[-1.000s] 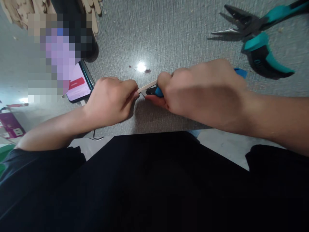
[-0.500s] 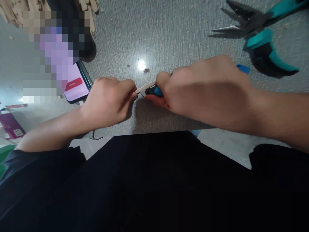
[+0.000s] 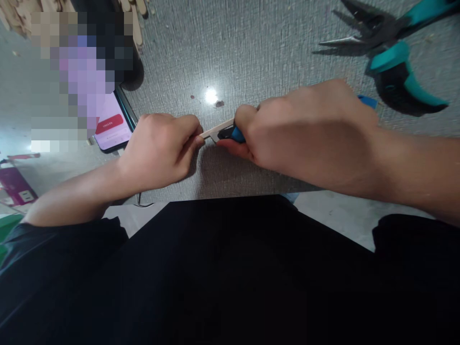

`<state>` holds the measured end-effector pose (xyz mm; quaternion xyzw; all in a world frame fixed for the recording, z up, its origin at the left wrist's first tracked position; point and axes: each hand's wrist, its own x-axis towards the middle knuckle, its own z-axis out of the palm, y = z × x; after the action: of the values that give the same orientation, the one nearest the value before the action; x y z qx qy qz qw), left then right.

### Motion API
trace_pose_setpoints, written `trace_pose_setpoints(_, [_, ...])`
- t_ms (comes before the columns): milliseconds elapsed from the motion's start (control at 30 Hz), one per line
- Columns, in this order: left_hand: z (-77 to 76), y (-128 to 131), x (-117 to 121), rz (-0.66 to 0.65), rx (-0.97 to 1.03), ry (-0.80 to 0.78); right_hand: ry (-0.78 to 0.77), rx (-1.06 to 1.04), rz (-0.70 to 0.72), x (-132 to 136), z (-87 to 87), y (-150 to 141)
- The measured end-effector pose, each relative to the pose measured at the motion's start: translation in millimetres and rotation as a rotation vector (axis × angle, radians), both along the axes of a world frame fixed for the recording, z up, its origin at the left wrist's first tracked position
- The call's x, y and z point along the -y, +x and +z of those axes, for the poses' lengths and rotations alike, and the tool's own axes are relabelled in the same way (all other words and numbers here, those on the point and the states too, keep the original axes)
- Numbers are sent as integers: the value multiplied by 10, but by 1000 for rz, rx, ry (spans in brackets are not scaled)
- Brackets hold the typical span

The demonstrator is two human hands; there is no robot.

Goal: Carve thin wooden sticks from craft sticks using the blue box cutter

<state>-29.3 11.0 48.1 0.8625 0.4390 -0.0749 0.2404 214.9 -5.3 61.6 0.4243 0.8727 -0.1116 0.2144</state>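
Observation:
Between my hands runs a thin pale wooden stick [image 3: 217, 129], tilted up toward the right. My left hand [image 3: 161, 146] pinches its left end between thumb and fingers. Wrapped in my right hand [image 3: 305, 127] is a blue and black utility knife [image 3: 236, 134]; its short blade lies against the stick's lower edge. My right thumb is under the knife and the curled forefinger is at the stick's right part. Most of the knife's handle is hidden in the fist, and its blue tail shows beyond the knuckles.
Open pliers [image 3: 388, 40] with teal and black handles lie at the upper right. A phone [image 3: 113, 129] with a lit screen and a dark cylindrical object [image 3: 132, 76] are at the left, near a pile of wooden sticks [image 3: 16, 17]. The table's front edge [image 3: 215, 197] runs before my body.
Very little differs. Both hands keep their grips, and my right hand with the knife sits slightly farther right. The pliers also appear shifted a little right in the picture.

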Motion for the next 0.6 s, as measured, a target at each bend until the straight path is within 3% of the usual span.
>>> trace_pose_setpoints(600, [34,-40,2,49,58,-19,-28,-32,-65,-20,5,25])
